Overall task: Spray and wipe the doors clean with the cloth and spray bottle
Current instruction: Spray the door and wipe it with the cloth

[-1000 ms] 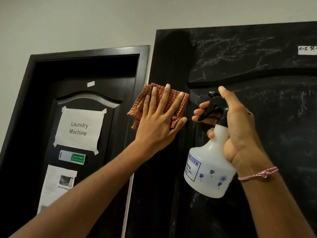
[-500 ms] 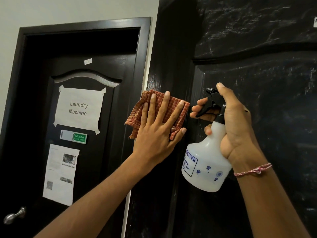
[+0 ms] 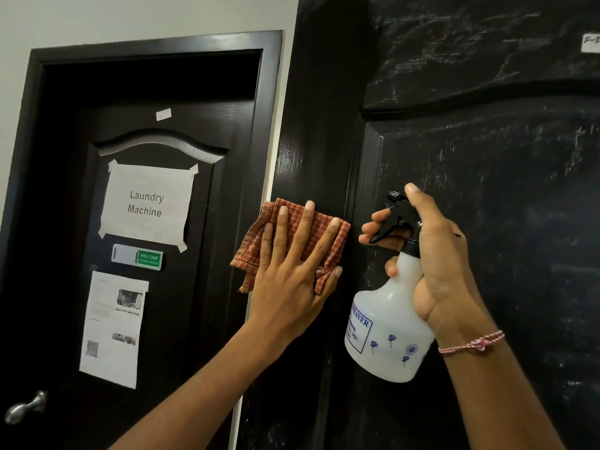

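Pressing the orange cloth [image 3: 293,219] against the black door [image 3: 487,190]'s left edge, left hand [image 3: 292,280] flat, fingers [image 3: 281,232] straight.
Right hand [image 3: 438,261] clamps the white spray bottle [image 3: 386,332] just beside it, fingers [image 3: 373,219] curled round the trigger [image 3: 391,224].

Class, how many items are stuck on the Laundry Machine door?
4: small white label at top, Laundry Machine sign below, welcome plate under that, printed sheet lowest. The door's lower part is unseen.
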`<state>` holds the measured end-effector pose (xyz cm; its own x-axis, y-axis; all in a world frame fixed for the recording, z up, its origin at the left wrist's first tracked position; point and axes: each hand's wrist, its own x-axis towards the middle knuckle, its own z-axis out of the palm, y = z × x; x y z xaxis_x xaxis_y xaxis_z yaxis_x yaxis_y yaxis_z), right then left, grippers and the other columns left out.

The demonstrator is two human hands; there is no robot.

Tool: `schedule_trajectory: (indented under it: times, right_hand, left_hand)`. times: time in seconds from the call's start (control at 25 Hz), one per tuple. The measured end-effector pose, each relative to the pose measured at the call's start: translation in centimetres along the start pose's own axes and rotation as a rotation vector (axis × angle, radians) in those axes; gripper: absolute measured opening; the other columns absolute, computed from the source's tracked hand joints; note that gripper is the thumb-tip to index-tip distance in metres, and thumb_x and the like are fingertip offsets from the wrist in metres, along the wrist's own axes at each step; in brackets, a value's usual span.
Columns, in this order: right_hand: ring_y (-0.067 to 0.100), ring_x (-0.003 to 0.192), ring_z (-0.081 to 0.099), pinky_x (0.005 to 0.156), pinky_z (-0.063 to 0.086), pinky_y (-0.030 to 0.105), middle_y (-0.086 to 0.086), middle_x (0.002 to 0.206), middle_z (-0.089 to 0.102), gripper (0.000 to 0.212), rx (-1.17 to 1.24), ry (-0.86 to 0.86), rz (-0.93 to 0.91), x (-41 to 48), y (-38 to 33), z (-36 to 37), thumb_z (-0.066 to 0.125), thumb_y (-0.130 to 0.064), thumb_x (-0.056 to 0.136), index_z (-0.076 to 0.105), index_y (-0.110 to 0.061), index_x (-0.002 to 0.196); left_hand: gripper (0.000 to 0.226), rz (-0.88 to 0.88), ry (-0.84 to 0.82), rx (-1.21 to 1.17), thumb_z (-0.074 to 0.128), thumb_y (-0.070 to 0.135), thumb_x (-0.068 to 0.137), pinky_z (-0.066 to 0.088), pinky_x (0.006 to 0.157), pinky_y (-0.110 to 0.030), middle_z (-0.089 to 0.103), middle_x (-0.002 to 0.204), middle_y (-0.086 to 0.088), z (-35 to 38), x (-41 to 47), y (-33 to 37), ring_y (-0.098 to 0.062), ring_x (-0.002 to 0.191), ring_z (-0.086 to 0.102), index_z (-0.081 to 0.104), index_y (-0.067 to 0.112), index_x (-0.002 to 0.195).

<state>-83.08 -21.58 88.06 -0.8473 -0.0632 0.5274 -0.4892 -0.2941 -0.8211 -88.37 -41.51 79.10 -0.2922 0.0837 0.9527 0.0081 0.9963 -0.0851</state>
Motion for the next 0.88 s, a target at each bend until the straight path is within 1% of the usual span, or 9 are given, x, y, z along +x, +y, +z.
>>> schedule_trajectory:
  times: [0.12, 0.4, 0.52, 0.6, 0.8, 0.88]
  right_hand:
    - [0.033, 0.092, 0.081, 0.045, 0.039, 0.027, 0.015, 0.091, 0.082, 0.058, 0.011, 0.004, -0.026, 0.3, -0.8, 0.2, 0.058, -0.058, 0.1, 0.078, -0.004, 0.102]
    - [0.029, 0.089, 0.081, 0.048, 0.039, 0.027, 0.014, 0.09, 0.082, 0.057, 0.037, -0.023, -0.044, 1.5, -3.8, 1.1, 0.058, -0.059, 0.099, 0.078, -0.006, 0.101]
    - [0.031, 0.091, 0.081, 0.046, 0.038, 0.026, 0.014, 0.09, 0.082, 0.055, 0.067, -0.033, -0.077, 2.8, -5.4, 1.7, 0.059, -0.058, 0.099, 0.078, -0.007, 0.098]
    - [0.031, 0.091, 0.081, 0.047, 0.038, 0.027, 0.014, 0.09, 0.082, 0.054, 0.066, -0.038, -0.102, 3.7, -6.8, 2.1, 0.059, -0.058, 0.099, 0.078, -0.007, 0.096]
    - [0.026, 0.082, 0.08, 0.047, 0.039, 0.026, 0.013, 0.088, 0.082, 0.058, 0.034, -0.047, -0.147, 5.8, -9.5, 2.7, 0.059, -0.056, 0.1, 0.078, -0.001, 0.107]
    - [0.026, 0.082, 0.081, 0.046, 0.038, 0.025, 0.013, 0.088, 0.082, 0.06, 0.034, -0.056, -0.152, 6.3, -9.7, 2.8, 0.059, -0.056, 0.1, 0.078, 0.0, 0.109]
  left_hand:
    - [0.069, 0.013, 0.031, -0.007, 0.021, 0.066, 0.106, 0.0, 0.13, -0.058, -0.011, 0.175, -0.001, -0.9, 3.8, -0.7, -0.033, 0.16, -0.015, 0.006, 0.036, 0.167]
    - [0.067, 0.016, 0.085, -0.035, 0.019, 0.065, 0.106, -0.01, 0.129, -0.053, -0.016, 0.175, 0.003, -4.5, 17.8, -2.3, -0.029, 0.159, -0.021, -0.001, 0.042, 0.166]
    - [0.066, 0.011, 0.072, -0.072, 0.021, 0.064, 0.107, -0.016, 0.128, -0.05, -0.019, 0.174, 0.004, -6.2, 23.1, -2.7, -0.028, 0.158, -0.025, -0.004, 0.044, 0.165]
    - [0.066, 0.001, 0.05, -0.097, 0.021, 0.064, 0.107, -0.018, 0.127, -0.049, -0.02, 0.173, 0.005, -7.4, 26.3, -2.8, -0.028, 0.158, -0.026, -0.005, 0.046, 0.164]
    - [0.065, -0.038, -0.021, -0.146, 0.024, 0.063, 0.106, -0.019, 0.126, -0.048, -0.018, 0.174, 0.007, -9.7, 31.8, -2.9, -0.03, 0.158, -0.025, -0.002, 0.05, 0.163]
    - [0.065, -0.046, -0.049, -0.155, 0.025, 0.062, 0.106, -0.02, 0.125, -0.049, -0.018, 0.174, 0.006, -10.6, 33.3, -2.6, -0.03, 0.158, -0.025, -0.001, 0.049, 0.164]
